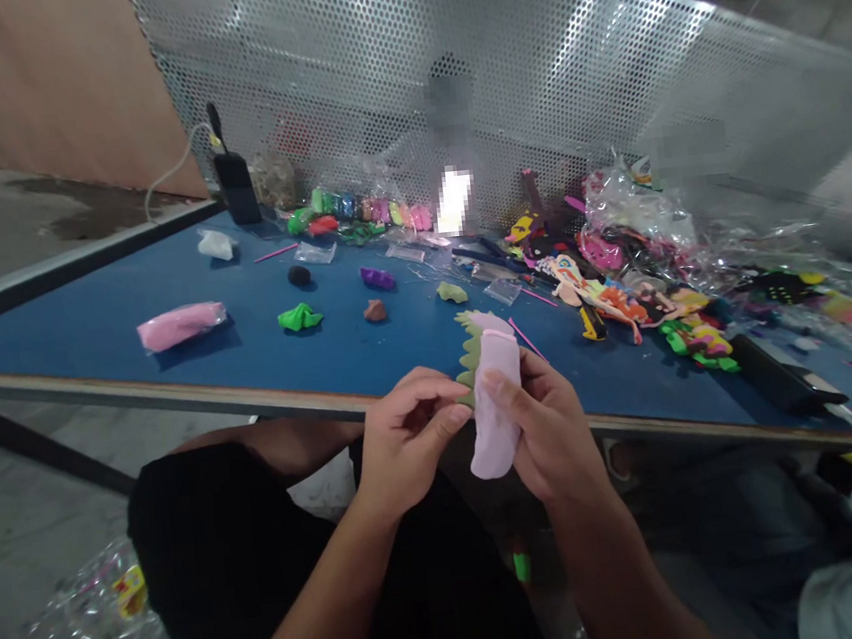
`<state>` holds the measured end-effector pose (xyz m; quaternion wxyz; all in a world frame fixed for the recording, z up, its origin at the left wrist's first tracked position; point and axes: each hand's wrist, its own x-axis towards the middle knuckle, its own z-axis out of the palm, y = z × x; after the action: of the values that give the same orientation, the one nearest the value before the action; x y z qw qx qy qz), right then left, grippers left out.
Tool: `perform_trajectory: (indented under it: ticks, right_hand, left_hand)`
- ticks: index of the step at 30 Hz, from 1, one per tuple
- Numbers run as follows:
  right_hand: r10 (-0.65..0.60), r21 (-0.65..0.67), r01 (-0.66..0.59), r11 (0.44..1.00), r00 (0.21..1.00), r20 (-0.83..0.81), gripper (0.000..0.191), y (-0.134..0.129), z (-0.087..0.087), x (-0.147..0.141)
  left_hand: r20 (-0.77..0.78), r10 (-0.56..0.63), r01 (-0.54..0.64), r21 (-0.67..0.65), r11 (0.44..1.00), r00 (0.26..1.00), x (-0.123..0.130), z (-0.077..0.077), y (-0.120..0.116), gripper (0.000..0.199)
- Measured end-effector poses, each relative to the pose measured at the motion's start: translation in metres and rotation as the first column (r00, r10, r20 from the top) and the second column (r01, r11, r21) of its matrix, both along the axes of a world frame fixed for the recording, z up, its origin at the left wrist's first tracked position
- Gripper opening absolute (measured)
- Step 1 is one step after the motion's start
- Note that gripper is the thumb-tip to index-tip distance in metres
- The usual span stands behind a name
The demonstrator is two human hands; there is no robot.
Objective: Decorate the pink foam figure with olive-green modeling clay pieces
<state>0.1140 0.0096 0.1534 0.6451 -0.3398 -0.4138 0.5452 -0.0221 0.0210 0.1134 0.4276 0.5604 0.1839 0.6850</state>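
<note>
A pale lilac piece of soft modelling clay (497,418), long and rounded at the bottom, is held upright just off the table's front edge. My right hand (561,427) is closed around its right side, the thumb pressed on its front. Along its left side runs a jagged olive-green clay strip (469,356) with pointed teeth. My left hand (412,441) pinches the lower end of this strip between thumb and fingers. On the table beyond lie lumps of clay: light green (452,292), brown (375,310), purple (377,278), bright green (300,317) and black (299,275).
A pink clay pack (182,326) and a white wrapped lump (217,244) lie at the left of the blue table (265,365). Bagged colours (370,209) line the back. Figures and plastic bags (638,214) crowd the right, near a black power bank (782,376).
</note>
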Motion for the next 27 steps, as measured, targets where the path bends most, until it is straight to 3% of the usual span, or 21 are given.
perform_trajectory:
  ticks: [7,10,13,20,27]
  right_hand:
    - [0.030,0.040,-0.030,0.999,1.000,0.008,0.022,-0.003,0.001,-0.001]
    - [-0.012,0.090,0.008,0.996,0.999,0.047,0.025,-0.004,-0.001,0.001]
    - [-0.068,0.148,0.052,0.988,0.992,0.106,0.023,-0.003,-0.005,0.003]
    - [-0.231,0.290,0.151,0.945,0.935,0.269,0.030,-0.008,-0.005,0.001]
    - [-0.287,0.305,0.182,0.935,0.893,0.347,0.027,-0.011,-0.001,-0.001]
  left_hand:
    - [0.128,-0.100,0.108,-0.061,0.992,0.987,0.002,-0.009,0.001,0.013]
    - [0.225,-0.147,0.182,-0.145,0.973,0.963,0.004,-0.011,-0.002,0.022]
    - [0.227,-0.153,0.212,-0.259,0.942,0.962,0.005,-0.007,-0.007,0.017]
    - [0.117,-0.062,0.101,-0.366,0.925,0.991,0.006,0.011,-0.013,0.014]
    - [0.123,-0.003,0.048,-0.363,0.930,0.992,0.009,0.010,-0.014,0.009]
